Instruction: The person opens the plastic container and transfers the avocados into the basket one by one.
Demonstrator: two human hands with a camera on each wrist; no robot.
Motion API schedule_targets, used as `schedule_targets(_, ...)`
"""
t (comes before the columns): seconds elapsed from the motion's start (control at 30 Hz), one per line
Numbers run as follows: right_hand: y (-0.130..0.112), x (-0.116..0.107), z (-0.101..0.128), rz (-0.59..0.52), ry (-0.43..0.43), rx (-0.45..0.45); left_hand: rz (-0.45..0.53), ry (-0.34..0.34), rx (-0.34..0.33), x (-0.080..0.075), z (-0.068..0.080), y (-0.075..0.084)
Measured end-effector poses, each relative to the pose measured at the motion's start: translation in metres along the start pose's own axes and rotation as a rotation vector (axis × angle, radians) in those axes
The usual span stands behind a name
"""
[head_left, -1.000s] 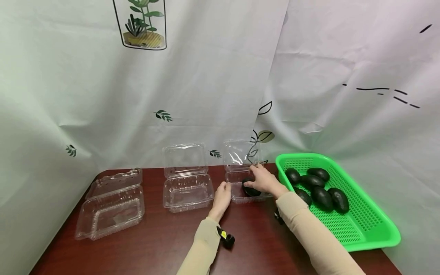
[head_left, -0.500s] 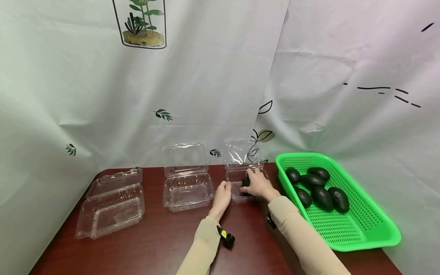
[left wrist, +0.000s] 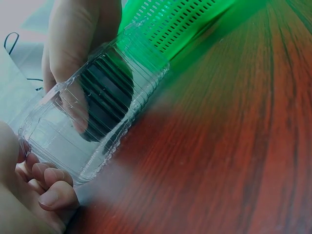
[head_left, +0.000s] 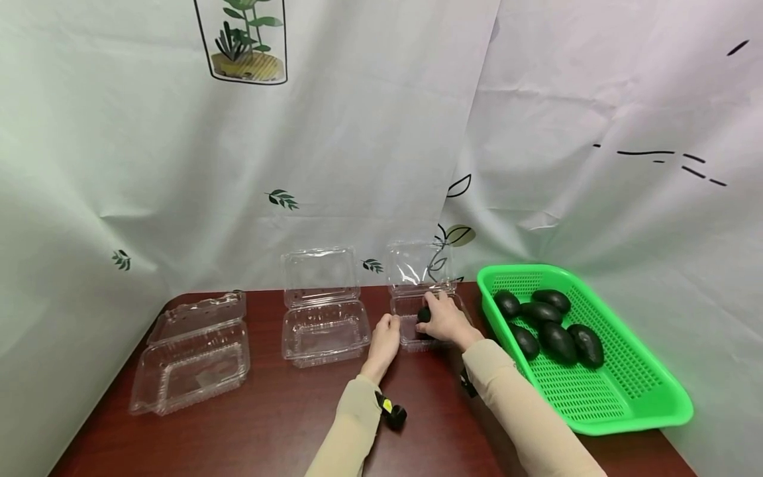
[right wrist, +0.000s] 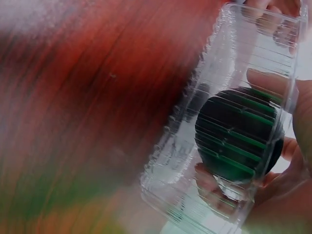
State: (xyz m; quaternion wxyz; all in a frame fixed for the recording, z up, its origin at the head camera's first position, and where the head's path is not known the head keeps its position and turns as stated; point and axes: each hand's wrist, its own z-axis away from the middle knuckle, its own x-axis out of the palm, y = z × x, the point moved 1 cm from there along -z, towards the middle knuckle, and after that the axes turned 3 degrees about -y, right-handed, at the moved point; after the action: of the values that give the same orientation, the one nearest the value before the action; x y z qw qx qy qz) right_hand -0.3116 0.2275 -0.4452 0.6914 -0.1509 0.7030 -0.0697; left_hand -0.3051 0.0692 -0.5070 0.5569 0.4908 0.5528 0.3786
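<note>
Dark red wooden table (head_left: 268,424) before pale curtain with leaf prints. Three clear clamshell boxes stand open in row. Right hand (head_left: 444,319) grasps dark avocado (head_left: 424,314), fingers curled round it, inside rightmost clamshell box (head_left: 411,326). Left hand (head_left: 385,339) touches that box's left wall, fingertips (left wrist: 46,178) curled against it. Green basket (head_left: 626,397) just right of box holds five avocados.

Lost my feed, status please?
Right hand grips avocado inside clamshell. Left hand steadies its left edge. Nothing in the way.
</note>
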Motion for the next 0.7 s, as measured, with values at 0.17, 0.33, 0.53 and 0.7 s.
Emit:
schedule_targets(0.17,0.0,-0.011,0.002,0.015,0.005,0.002,0.007,-0.002,0.01,0.0,0.001,0.002)
schedule_targets(0.33,-0.003,-0.028,0.005,0.013,0.001,-0.001,0.017,-0.017,0.016,0.0,0.001,0.003)
schedule_targets(0.53,-0.005,-0.054,0.011,0.036,0.012,-0.006,0.018,-0.016,0.019,0.0,0.0,0.002)
schedule_targets(0.7,0.004,-0.076,0.019,0.044,0.043,-0.023,0.014,-0.007,0.025,0.0,0.002,0.0)
